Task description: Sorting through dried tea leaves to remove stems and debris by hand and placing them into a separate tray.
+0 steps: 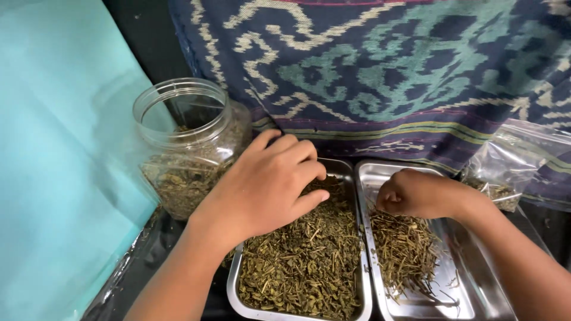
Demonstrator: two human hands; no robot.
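Two steel trays sit side by side. The left tray (233,279) is full of dried green-brown leaf bits (303,261). My left hand (264,184) rests palm down on that heap at the far end, fingers curled into the leaves. The right tray (476,285) holds a smaller pile of thin dried stems (404,249). My right hand (413,193) hovers over that pile with fingertips pinched together; whether a stem is between them is hidden.
A clear open plastic jar (184,142) partly filled with dried leaves stands left of the trays. A clear plastic bag (505,166) with some leaves lies at the right. A patterned dark blue cloth (386,71) hangs behind; a teal sheet (53,154) covers the left.
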